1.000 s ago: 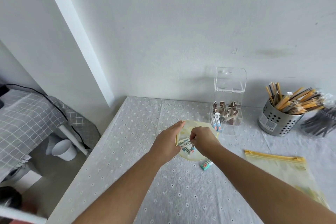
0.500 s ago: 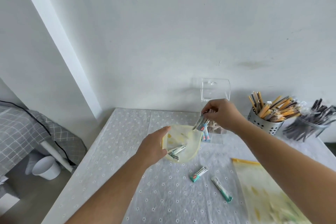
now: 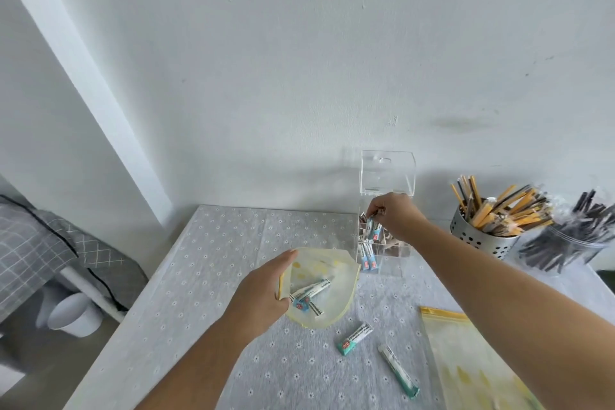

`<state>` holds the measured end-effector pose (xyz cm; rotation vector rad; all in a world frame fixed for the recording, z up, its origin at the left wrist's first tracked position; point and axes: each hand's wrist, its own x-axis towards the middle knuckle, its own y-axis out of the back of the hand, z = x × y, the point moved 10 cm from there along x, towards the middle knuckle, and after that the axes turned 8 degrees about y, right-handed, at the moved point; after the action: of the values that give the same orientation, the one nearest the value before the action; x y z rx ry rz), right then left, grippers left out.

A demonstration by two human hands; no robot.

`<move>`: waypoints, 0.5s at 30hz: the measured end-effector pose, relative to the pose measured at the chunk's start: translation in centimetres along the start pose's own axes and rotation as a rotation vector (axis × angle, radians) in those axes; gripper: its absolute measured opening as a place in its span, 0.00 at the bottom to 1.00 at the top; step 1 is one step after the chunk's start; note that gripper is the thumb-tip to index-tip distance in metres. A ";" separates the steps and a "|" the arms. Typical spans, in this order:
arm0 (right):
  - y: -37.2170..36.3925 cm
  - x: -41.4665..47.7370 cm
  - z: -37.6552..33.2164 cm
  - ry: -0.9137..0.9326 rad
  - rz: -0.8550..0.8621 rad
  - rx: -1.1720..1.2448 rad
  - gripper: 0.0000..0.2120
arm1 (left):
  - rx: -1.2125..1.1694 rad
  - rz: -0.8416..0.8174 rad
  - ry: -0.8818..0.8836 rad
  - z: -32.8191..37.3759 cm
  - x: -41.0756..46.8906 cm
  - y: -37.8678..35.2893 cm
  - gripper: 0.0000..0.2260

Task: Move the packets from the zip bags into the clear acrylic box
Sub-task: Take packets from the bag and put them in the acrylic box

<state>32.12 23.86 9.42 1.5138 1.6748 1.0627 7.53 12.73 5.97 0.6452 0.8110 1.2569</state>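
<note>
Right hand (image 3: 396, 216), at zip bag (image 3: 329, 273) 1 s ago, now at acrylic box (image 3: 387, 173), fingers pinching packets (image 3: 375, 230) into its opening. Left hand (image 3: 263, 289) grips zip bag just before the box; packets remain inside, so transfer looks unfinished.

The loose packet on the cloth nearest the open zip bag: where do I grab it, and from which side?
Pinch the packet across its narrow width at mid-length, coming down from above. It lies flat and diagonal on the tablecloth, with bare cloth along both long edges, so there is probably room to close on either side.
</note>
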 end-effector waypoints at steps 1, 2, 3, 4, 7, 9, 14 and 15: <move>-0.5 0.2 0.1 0.004 -0.023 -0.013 0.09 | 0.003 0.000 0.000 0.0 0.0 -0.1 0.36; -0.9 0.4 0.2 0.012 -0.045 -0.016 0.09 | 0.005 -0.001 -0.002 0.0 0.0 -0.2 0.36; -1.5 0.6 0.3 0.017 -0.070 -0.015 0.09 | 0.004 -0.001 -0.002 0.0 0.0 -0.2 0.36; -2.0 0.7 0.3 0.024 -0.098 -0.018 0.09 | 0.003 0.001 -0.001 0.0 0.0 -0.2 0.36; -3.7 0.8 0.9 0.026 -0.182 -0.043 0.10 | 0.002 0.000 0.011 -0.1 0.1 -0.3 0.36; -4.0 0.9 1.6 0.003 -0.165 -0.005 0.11 | 0.004 -0.001 0.017 -0.1 0.2 -0.2 0.36; -3.1 0.2 2.2 -0.028 -0.060 0.084 0.10 | -0.001 -0.022 0.030 0.0 0.4 -0.1 0.35; -2.7 -0.2 1.9 -0.027 -0.041 0.113 0.09 | -0.004 -0.025 0.030 0.0 0.5 -0.1 0.35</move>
<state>32.50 23.92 6.12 1.5508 1.7651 0.9362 7.65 13.18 5.87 0.6124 0.8385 1.2474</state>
